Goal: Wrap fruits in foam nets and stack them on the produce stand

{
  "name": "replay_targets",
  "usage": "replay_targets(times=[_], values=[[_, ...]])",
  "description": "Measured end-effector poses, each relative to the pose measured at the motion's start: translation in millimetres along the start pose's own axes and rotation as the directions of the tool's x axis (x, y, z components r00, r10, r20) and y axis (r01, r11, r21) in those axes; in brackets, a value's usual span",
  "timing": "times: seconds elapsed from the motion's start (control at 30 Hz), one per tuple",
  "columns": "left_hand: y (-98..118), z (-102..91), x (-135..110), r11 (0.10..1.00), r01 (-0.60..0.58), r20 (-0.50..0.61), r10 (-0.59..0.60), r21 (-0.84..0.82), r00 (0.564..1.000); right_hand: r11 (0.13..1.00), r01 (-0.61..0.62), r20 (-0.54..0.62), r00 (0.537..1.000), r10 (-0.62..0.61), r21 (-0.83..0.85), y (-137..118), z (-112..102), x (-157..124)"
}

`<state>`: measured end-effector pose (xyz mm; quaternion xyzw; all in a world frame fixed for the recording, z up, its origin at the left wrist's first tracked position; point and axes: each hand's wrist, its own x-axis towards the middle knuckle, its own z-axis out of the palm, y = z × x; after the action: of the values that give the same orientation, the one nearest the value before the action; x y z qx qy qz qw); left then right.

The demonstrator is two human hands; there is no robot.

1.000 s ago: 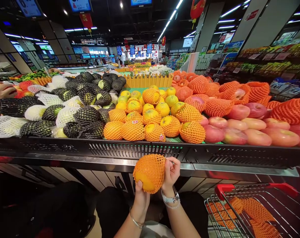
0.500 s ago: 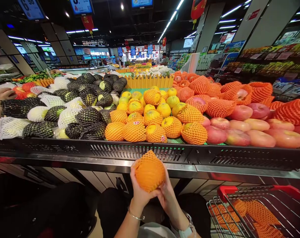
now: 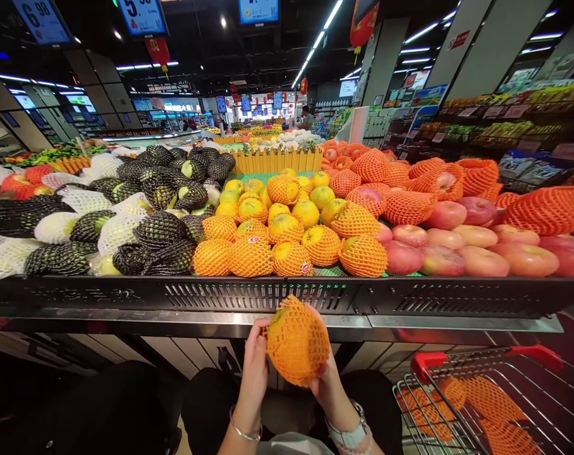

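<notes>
An orange in an orange foam net [image 3: 297,347] is held up in front of the display's edge. My left hand [image 3: 255,363] grips it from the left, with its fingertips at the net's upper left side. Cupped around the right and lower side is my right hand [image 3: 332,382], its fingers partly hidden behind the fruit. A bare patch of yellow-green peel shows near the top left, where the net stands up in a point. Just beyond, several oranges [image 3: 287,229], some netted and some bare, lie piled on the display.
A black slotted rail [image 3: 253,296] and metal ledge [image 3: 206,323] run along the display's front. Melons in black nets [image 3: 161,229] lie left, apples [image 3: 443,260] right. A shopping cart [image 3: 429,368] holding loose orange nets stands at lower right. Another person's hand is partly visible far left.
Both hands have turned the netted orange and shifted it slightly right and down, exposing peel near its top. The other person's hand at the left has moved mostly out of view.
</notes>
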<state>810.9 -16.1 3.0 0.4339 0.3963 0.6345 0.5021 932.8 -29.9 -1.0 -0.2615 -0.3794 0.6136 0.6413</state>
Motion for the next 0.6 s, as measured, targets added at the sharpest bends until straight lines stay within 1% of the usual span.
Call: replay_targets(times=[0.07, 0.1, 0.17, 0.23, 0.3, 0.37, 0.43, 0.5, 0.53, 0.57, 0.6], values=[[2, -3.6, 3, 1.000, 0.005, -0.033, -0.005, 0.010, 0.999, 1.000, -0.017, 0.024, 1.000, 0.017, 0.022, 2, -3, 0], [4, -5.2, 4, 0.999, 0.041, -0.023, -0.041, 0.013, 0.999, 1.000, -0.016, 0.030, 0.999, 0.015, 0.021, 2, -5, 0], [8, -8.6, 7, 0.990, 0.137, 0.049, -0.139, 0.035, 0.989, 1.000, -0.004, 0.033, 0.999, 0.004, -0.007, 3, -7, 2], [10, -12.0, 9, 0.983, 0.170, 0.107, -0.178, 0.073, 0.978, 0.999, 0.007, 0.036, 0.999, -0.005, -0.046, 3, -8, 4], [11, -14.3, 10, 0.983, 0.156, 0.090, -0.165, 0.099, 0.982, 0.998, -0.006, 0.058, 0.998, 0.010, -0.063, 3, -9, 6], [10, -14.2, 11, 0.987, 0.137, 0.021, -0.139, 0.089, 0.990, 0.999, -0.031, 0.097, 0.995, 0.035, -0.041, 3, -7, 6], [10, -12.2, 13, 0.991, 0.128, -0.049, -0.126, 0.044, 0.991, 0.998, -0.054, 0.137, 0.989, 0.056, -0.019, 4, -6, 6], [12, -10.3, 13, 0.995, 0.099, -0.116, -0.099, -0.004, 0.988, 0.998, -0.042, 0.165, 0.985, 0.048, -0.040, 6, -5, 4], [15, -10.2, 13, 0.997, 0.078, -0.124, -0.080, -0.022, 0.989, 0.997, -0.023, 0.177, 0.984, 0.035, -0.072, 6, -5, 3], [18, -11.0, 11, 0.998, 0.054, -0.103, -0.057, -0.035, 0.993, 0.993, 0.009, 0.186, 0.982, 0.012, -0.115, 6, -6, 3], [23, -12.5, 10, 0.999, 0.034, -0.052, -0.036, -0.035, 0.998, 0.984, 0.053, 0.196, 0.980, -0.020, -0.169, 4, -8, 3]])
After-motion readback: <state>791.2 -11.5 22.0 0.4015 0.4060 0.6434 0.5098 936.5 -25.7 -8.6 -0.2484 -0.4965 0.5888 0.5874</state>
